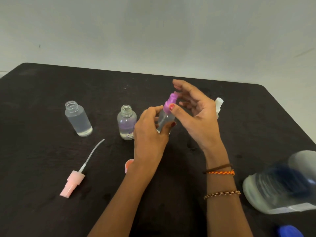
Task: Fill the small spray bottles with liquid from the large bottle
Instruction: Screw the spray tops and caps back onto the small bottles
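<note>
Nearest, the ribbed translucent large bottle (280, 187) lies at the right edge of the matte black table (42, 100). Mid-table, the left hand (150, 130) grips a clear spray bottle (165, 119); the right hand (196, 113) pinches its glossy purple pump (169, 101). Left stand two open, cylindrical bottles (77, 118).

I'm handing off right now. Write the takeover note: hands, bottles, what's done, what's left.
Left hand grips the small bottle at its body. Right hand pinches its purple spray cap.
Two open bottles with liquid stand to the left: one far left, one beside the left hand.
Pink spray head lies loose near the front edge.
Large bottle lies at right.
Done: all three hold liquid.
Left: cap the two open bottles.
</note>
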